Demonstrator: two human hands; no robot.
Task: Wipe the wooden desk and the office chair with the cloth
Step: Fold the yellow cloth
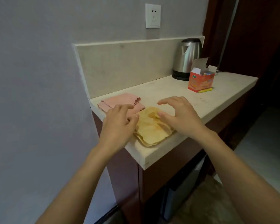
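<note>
Neither hand is gripping anything: I am watching the left hand hanging with its fingers loosely curled and the right hand arching with its fingers spread, both released over the yellow cloth. That cloth is lying folded and crumpled at the near edge of the pale counter, between the two hands; the right thumb is sitting at its far edge, though I cannot tell whether it is pressing down. A grey wall is filling the left of my feed, and the counter is running away to the far right over a dark red-brown cabinet, with a pale backsplash standing along its left side. A steel kettle is standing at the far end. A pink cloth is lying folded just left of the yellow one, its near edge passing under the left fingers. An open orange box is standing near the kettle, a white socket is showing on the wall above the backsplash, and a yellow crayon is lying against the box.
</note>
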